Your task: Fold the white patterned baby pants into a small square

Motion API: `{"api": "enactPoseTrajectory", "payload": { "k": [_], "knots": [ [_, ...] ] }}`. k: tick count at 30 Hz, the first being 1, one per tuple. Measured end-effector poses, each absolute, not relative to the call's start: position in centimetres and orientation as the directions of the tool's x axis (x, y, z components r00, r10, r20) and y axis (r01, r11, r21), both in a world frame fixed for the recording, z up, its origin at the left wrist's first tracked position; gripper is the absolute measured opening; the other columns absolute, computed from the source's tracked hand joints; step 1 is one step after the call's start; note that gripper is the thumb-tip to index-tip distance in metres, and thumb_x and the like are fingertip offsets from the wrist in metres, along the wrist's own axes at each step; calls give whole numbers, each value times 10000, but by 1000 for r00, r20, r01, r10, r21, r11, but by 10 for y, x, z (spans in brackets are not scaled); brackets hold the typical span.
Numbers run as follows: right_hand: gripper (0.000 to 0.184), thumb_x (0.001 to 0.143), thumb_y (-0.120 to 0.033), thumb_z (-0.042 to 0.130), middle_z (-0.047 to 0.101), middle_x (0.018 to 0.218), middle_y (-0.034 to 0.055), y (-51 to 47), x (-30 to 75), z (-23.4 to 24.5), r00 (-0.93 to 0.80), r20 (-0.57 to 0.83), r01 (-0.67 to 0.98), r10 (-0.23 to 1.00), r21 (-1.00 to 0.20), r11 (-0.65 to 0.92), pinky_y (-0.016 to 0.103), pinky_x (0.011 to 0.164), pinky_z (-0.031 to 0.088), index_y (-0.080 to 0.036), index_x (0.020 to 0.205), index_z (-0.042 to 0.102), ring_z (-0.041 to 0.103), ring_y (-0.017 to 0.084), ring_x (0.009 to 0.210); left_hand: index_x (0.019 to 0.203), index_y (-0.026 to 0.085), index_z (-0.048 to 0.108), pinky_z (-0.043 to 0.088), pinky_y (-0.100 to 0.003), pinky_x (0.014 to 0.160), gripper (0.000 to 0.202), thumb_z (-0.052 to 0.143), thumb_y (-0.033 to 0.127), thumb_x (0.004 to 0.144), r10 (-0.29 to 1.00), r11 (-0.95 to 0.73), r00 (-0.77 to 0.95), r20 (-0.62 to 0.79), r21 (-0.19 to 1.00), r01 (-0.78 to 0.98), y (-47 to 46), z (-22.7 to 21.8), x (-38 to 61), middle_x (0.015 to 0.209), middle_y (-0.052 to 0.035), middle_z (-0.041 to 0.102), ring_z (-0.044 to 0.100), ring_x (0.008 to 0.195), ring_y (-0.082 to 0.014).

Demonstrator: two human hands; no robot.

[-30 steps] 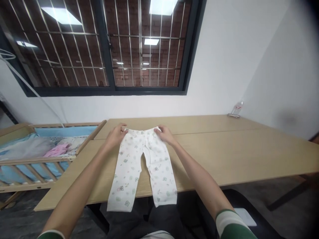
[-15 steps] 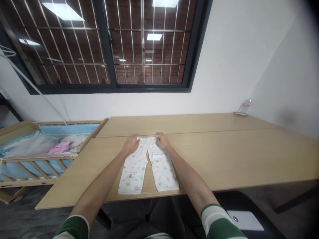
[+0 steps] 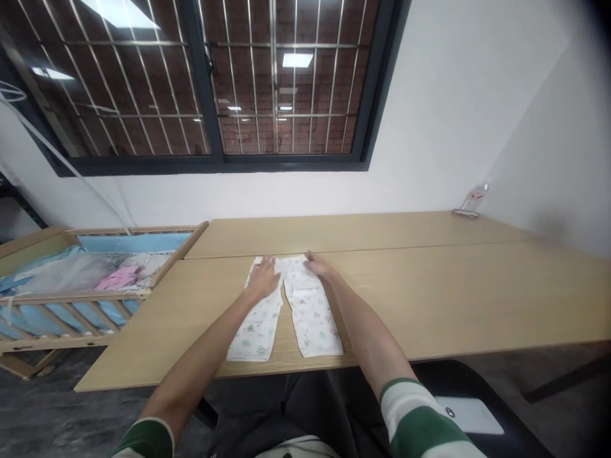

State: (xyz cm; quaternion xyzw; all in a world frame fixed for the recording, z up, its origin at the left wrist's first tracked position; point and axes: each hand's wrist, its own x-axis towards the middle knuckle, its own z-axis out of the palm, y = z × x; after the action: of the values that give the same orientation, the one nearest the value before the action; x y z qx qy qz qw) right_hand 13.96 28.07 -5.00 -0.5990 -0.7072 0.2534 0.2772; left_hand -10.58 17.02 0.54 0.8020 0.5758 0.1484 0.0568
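white printed trousers: flat on desk, hems near its front edge | left hand: grip spread, trousers' upper left under it | right hand: at their upper right corner (pinching or merely touching, cannot tell)

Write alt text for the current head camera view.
A person's left hand lies on small white patterned pants, spread flat on a wood-toned table, while the right hand touches their right waist corner. A crib stands left; a barred window is behind.
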Motion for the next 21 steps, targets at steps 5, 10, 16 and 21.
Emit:
{"api": "enactPoseTrajectory", "payload": {
  "k": [5,10,16,21],
  "knots": [
    [692,839,-200,584,519,1516,136,281,144,-48,-34,51,521,998,-851,62,372,1078,471,-163,1514,436,553,257,1340,1095,221,651,468,-367,978,354,428,476,994,832,-555,516,204,274,786,59,17,-42,1114,-70,723,655,1092,-249],
    [461,798,-171,674,734,1192,126,270,139,-37,23,16,413,1000,-911,5,319,916,547,-129,1257,659,699,238,1058,1003,181,655,534,-396,753,308,475,424,944,807,-577,584,87,333,746,-8,6,1,939,-113,745,718,872,-304],
    [103,728,-154,771,764,809,74,258,133,-21,40,-17,353,999,-935,-30,277,702,555,-132,820,732,704,207,756,1075,137,664,548,-462,785,417,457,472,938,870,-456,493,-19,349,819,-6,-1,12,1009,-183,743,716,946,-369],
    [177,641,-89,815,723,701,39,253,131,-17,130,-18,301,991,-952,-57,251,639,531,-146,765,702,677,181,681,1035,145,690,537,-438,764,343,453,366,924,867,-454,497,-40,349,820,-4,2,7,977,-183,743,718,924,-356]
  ]
}}
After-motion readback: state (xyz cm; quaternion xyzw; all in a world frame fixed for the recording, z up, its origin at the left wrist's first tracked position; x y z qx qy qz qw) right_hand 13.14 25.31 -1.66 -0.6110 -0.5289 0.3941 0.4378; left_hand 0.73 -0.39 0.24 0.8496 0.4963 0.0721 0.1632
